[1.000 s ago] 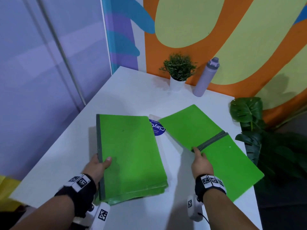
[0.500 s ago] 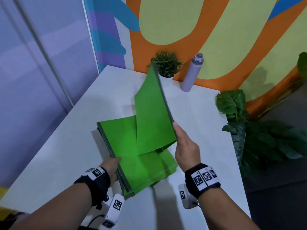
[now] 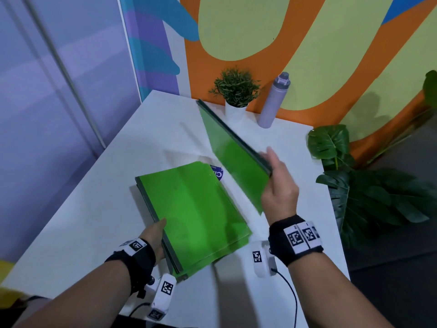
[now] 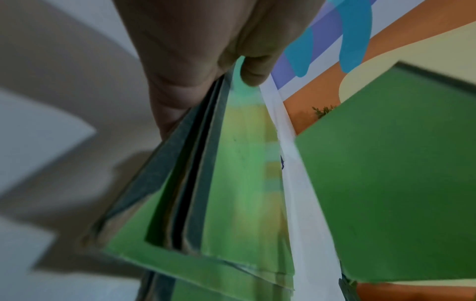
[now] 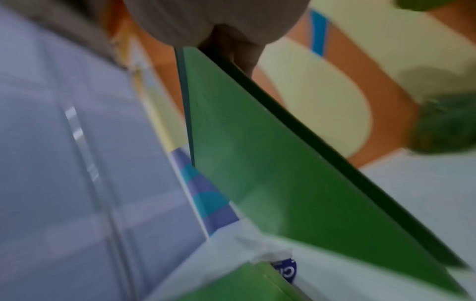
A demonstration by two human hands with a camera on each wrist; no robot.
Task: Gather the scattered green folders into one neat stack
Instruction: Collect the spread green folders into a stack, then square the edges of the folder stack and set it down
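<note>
Folder [image 3: 233, 159] tilted on edge, pinched by R hand [image 3: 279, 185] at stack's [image 3: 196, 214] 2 o'clock; L hand [image 3: 155, 235] grips stack's spine edge.

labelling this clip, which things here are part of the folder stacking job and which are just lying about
Part of the job:
stack of green folders, held at its spine by the left hand
lifted green folder, tilted in the air, gripped by the right hand

Just lying about:
small potted plant
lilac bottle
white paper with a blue logo
big leafy plant
</note>
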